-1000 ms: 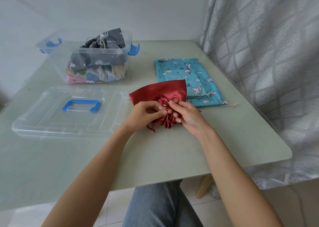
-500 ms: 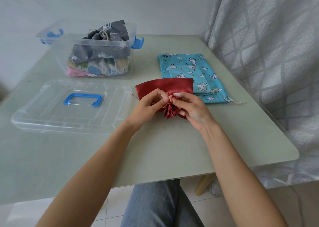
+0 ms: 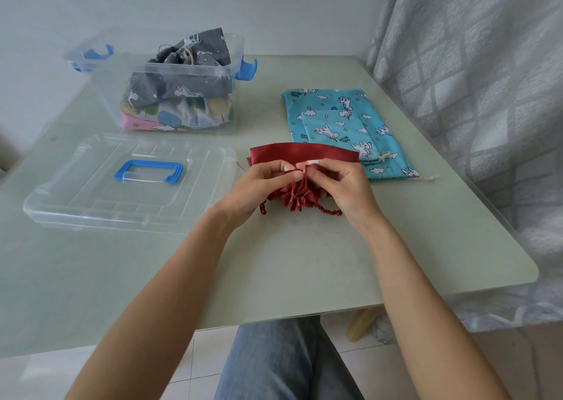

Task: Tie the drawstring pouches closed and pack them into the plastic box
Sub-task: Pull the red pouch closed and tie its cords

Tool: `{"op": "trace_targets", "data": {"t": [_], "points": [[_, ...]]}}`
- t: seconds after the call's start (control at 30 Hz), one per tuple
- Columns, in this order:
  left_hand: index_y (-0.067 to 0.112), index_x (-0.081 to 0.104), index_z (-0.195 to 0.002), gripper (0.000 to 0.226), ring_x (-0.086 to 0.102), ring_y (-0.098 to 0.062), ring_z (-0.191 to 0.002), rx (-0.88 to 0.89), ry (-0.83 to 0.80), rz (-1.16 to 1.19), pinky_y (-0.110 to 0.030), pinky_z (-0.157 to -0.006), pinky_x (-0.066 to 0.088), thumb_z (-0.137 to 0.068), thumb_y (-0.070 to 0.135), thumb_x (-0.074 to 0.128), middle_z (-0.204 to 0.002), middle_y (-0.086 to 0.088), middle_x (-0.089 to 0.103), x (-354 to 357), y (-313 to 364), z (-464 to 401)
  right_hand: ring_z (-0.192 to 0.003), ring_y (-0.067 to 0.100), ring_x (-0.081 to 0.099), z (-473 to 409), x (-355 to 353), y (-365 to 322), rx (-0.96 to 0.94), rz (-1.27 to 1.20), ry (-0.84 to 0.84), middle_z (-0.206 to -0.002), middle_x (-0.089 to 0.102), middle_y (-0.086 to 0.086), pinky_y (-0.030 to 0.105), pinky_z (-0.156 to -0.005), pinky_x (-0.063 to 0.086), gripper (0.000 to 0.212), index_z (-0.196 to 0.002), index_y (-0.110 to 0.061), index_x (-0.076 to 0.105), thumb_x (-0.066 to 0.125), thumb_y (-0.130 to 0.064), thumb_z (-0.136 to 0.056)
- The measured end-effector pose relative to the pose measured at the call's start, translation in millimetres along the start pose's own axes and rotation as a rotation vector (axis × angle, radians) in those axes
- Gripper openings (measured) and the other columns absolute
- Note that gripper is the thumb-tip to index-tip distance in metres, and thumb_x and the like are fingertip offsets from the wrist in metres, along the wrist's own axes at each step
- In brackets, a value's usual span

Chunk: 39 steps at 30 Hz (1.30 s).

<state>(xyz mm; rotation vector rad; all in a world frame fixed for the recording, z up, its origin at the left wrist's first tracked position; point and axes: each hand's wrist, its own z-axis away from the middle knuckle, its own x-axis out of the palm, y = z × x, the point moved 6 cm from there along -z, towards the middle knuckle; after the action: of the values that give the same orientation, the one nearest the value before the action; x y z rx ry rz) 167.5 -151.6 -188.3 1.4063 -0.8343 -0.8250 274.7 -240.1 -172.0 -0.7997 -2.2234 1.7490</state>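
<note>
On the table [image 3: 396, 247], both hands' grips pinch the red pouch [image 3: 301, 156]; blue pouch [image 3: 335, 110] reads "UNICORN".

Gathered red pouch [image 3: 300, 193]; packed clear box [image 3: 179, 95]

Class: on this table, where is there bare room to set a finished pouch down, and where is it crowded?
Bare: the near strip between the lid, the hands and the table front edge; also right of the blue pouches. Crowded: the box, and around the red pouch.
</note>
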Motion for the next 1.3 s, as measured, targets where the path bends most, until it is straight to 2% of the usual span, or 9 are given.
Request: {"op": "trace_targets", "data": {"t": [0.2,0.4,0.53,0.67,0.8,0.93,1.07,1.2,1.3], "points": [[0.014,0.055,-0.081,0.013,0.058,-0.011,-0.073,0.113,0.003,-0.101,-0.018,-0.072,0.048,-0.087,0.003,0.059,-0.079,0.000,0.062,3,8,0,-0.055,0.004,0.042,0,6,11,0.255,-0.320,-0.117,-0.065,0.058,-0.008,0.014,-0.047,0.033,0.019,-0.090,-0.018,0.074,0.056,-0.025,-0.087],[0.011,0.055,-0.086,0.009,0.047,-0.006,-0.060,0.264,0.096,-0.445,-0.020,-0.060,0.040,-0.086,0.013,0.064,-0.070,0.005,0.056,-1,11,0,-0.051,0.003,0.041,3,10,14,0.378,-0.438,-0.141,-0.062,0.054,-0.004,0.013,-0.044,0.029,0.020,-0.079,-0.011,0.069,0.053,-0.013,-0.091],[0.015,0.056,-0.087,0.007,0.051,-0.002,-0.066,0.212,0.086,-0.387,-0.015,-0.064,0.041,-0.088,0.009,0.060,-0.077,0.008,0.058,-2,13,2,-0.056,0.007,0.048,0,3,11,0.241,-0.207,-0.074,-0.066,0.056,-0.004,0.016,-0.051,0.040,0.008,-0.078,-0.015,0.066,0.068,-0.008,-0.081],[0.005,0.056,-0.091,0.002,0.055,0.006,-0.066,0.157,0.094,-0.312,-0.008,-0.064,0.042,-0.091,0.004,0.054,-0.079,0.004,0.059,-2,14,3,-0.078,0.000,0.064,-4,-4,-3,-0.047,0.242,0.009,-0.086,0.069,-0.007,0.016,-0.075,0.050,0.016,-0.092,-0.010,0.070,0.075,-0.010,-0.076],[0.008,0.061,-0.086,0.014,0.056,-0.005,-0.070,0.072,0.089,-0.260,-0.016,-0.066,0.042,-0.087,0.019,0.052,-0.077,0.002,0.062,-7,10,2,-0.071,-0.001,0.057,0,0,-19,-0.440,0.595,0.080,-0.080,0.066,-0.001,0.013,-0.066,0.044,0.013,-0.084,-0.003,0.068,0.075,-0.006,-0.074],[0.010,0.062,-0.087,0.027,0.059,-0.013,-0.070,0.015,0.126,-0.196,-0.023,-0.066,0.043,-0.093,0.016,0.037,-0.072,0.002,0.070,-12,8,2,-0.076,0.014,0.058,6,1,-24,-0.578,0.669,0.140,-0.079,0.065,0.005,0.017,-0.069,0.044,0.009,-0.082,-0.002,0.065,0.069,0.002,-0.076],[0.012,0.062,-0.090,0.011,0.060,-0.002,-0.071,0.177,0.205,-0.211,-0.013,-0.067,0.044,-0.086,0.008,0.053,-0.082,0.005,0.067,-12,16,2,-0.074,0.020,0.059,7,-1,-29,-0.628,0.659,0.169,-0.078,0.065,0.005,0.023,-0.069,0.046,0.010,-0.078,-0.001,0.065,0.066,0.008,-0.074],[0.024,0.062,-0.103,0.056,0.053,-0.011,-0.098,0.320,0.072,0.112,-0.019,-0.080,0.041,-0.053,0.005,0.045,-0.108,0.007,0.062,-41,38,9,-0.072,0.021,0.056,11,0,-32,-0.690,0.683,0.168,-0.074,0.067,0.001,0.022,-0.069,0.044,0.015,-0.072,-0.002,0.066,0.061,0.012,-0.072],[0.018,0.065,-0.098,0.031,0.060,-0.007,-0.093,0.296,0.132,-0.042,-0.018,-0.082,0.044,-0.078,-0.001,0.051,-0.095,0.012,0.069,-38,39,11,-0.074,0.021,0.053,12,0,-33,-0.723,0.708,0.209,-0.073,0.067,-0.001,0.021,-0.070,0.042,0.015,-0.071,-0.003,0.067,0.062,0.011,-0.074]]}}
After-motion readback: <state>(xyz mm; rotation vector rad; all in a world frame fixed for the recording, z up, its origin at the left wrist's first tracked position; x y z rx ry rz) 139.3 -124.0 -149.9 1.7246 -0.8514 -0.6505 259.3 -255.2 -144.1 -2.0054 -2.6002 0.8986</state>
